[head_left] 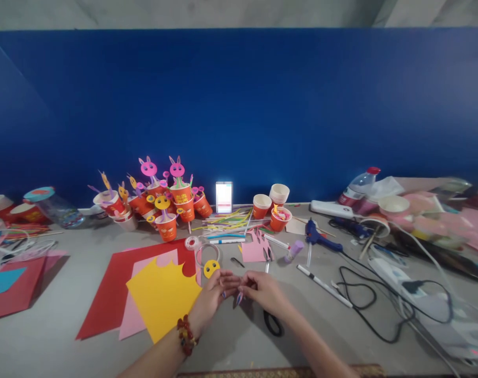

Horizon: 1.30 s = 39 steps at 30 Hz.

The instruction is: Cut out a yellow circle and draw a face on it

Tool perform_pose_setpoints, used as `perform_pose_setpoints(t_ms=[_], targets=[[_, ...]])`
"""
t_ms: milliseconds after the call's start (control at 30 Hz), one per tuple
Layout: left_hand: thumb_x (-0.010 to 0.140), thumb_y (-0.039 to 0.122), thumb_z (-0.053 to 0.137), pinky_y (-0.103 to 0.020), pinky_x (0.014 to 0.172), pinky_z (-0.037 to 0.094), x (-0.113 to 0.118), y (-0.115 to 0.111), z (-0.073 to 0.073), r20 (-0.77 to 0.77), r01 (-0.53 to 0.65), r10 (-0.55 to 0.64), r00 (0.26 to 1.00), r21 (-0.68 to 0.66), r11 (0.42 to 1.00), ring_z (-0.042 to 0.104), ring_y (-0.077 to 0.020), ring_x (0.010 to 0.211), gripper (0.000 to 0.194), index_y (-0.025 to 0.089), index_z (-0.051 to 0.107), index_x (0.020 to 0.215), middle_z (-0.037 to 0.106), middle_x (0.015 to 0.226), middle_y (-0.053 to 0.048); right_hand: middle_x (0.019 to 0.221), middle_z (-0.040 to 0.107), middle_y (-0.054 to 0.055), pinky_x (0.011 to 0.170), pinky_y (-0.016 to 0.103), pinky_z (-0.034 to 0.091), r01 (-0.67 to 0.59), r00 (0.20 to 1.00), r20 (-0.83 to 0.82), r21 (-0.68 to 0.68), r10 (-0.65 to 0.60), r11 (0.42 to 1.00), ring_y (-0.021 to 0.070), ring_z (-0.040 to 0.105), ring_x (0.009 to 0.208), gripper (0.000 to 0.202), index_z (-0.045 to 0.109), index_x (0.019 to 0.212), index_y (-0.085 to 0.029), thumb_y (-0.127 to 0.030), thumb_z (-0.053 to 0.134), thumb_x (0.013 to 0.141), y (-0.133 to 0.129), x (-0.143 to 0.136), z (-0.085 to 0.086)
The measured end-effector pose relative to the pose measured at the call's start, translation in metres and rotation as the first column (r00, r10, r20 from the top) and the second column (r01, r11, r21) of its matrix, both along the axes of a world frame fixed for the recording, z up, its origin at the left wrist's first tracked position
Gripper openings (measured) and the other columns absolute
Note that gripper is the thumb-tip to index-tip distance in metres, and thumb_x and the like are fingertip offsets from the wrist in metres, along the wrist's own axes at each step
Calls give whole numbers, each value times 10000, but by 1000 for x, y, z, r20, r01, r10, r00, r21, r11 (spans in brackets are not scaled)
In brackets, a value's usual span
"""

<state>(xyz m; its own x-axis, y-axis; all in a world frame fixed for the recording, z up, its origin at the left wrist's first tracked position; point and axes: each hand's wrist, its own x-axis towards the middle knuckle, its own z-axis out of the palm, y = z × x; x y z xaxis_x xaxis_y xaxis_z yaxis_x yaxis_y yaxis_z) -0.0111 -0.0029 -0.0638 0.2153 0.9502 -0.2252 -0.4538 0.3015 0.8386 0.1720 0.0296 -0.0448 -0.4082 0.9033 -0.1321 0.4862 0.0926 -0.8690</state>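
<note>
My left hand [216,294], with a beaded bracelet on its wrist, is beside my right hand [260,291] over the grey table. The fingers of my right hand are pinched on a small pink and blue piece [239,298]. My left hand's fingers are curved and touch or nearly touch the right fingertips; what they hold, if anything, is hidden. Just beyond the left fingers lies a yellow smiley disc [211,268]. Black-handled scissors [273,324] lie partly under my right hand. Yellow cut card [164,296] lies left of my left hand.
Decorated red cups [167,228] stand at the back left, a lit phone [224,197] at the back middle. A blue glue gun [321,239], a white marker [324,286] and black cables [367,304] lie right. Pink card [253,251] and a purple glue stick [294,251] lie beyond my hands.
</note>
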Motion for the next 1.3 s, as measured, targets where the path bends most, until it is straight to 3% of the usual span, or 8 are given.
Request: perform_pose_setpoints(t_ms=[200,367,467,600,800,867,1000,1300], targets=[[881,465,595,-460,1009,458,-9,5,-9,-228,175,-116,967,261,949,639,-284,1106,362,203,609,1130,668,1177,-147,731,725,14,635,239,398,-154,968,216,104,129,983,183,643,703,80,686,720,-189,-164,620,758,3,-12,10],[913,275,538,-470,1114,352,-14,6,-16,-445,204,-5,896,400,894,529,-263,1239,293,212,621,1187,609,1291,-107,910,750,48,710,263,413,-250,884,449,220,130,943,223,670,873,157,724,866,-220,-170,590,800,7,-13,14],[896,120,414,-461,1143,323,-22,9,-11,-687,307,193,700,534,788,435,-227,1337,423,232,552,1280,515,1410,-81,910,740,41,705,261,418,-201,902,427,291,61,935,217,667,865,166,708,906,-226,-189,557,848,5,-3,16],[867,141,471,-458,1097,375,-46,22,5,-856,418,436,277,516,748,462,-259,1286,422,207,536,1279,536,1351,-107,787,700,30,667,264,426,-14,963,249,432,-105,902,189,635,724,219,673,830,-211,-299,499,931,-5,27,16],[783,352,687,-487,964,429,-62,34,9,-885,443,463,-55,394,805,517,-341,1136,424,177,612,1162,576,1183,-132,771,635,44,599,272,462,636,734,-187,527,-653,564,178,579,641,300,611,917,-190,-483,549,899,-12,87,3],[812,361,663,-463,919,442,-59,34,6,-885,471,448,-131,342,813,531,-327,1103,361,203,622,1134,576,1158,-115,870,640,69,578,279,478,680,693,-181,486,-698,550,186,591,670,354,590,1030,-188,-506,563,878,-7,99,1],[856,288,590,-443,903,438,-54,34,2,-893,481,435,-116,332,811,549,-313,1079,233,206,610,1074,592,1111,-98,1077,634,138,656,353,522,588,752,-52,503,-657,633,247,625,836,500,527,1226,-182,-522,536,858,10,106,-3],[928,304,442,-380,886,493,-60,32,4,-917,409,217,334,349,843,641,-252,1022,241,227,531,1138,677,1101,-90,881,682,100,729,404,506,563,795,-8,384,-607,732,282,650,817,336,568,957,-202,-504,525,816,42,106,-16]])
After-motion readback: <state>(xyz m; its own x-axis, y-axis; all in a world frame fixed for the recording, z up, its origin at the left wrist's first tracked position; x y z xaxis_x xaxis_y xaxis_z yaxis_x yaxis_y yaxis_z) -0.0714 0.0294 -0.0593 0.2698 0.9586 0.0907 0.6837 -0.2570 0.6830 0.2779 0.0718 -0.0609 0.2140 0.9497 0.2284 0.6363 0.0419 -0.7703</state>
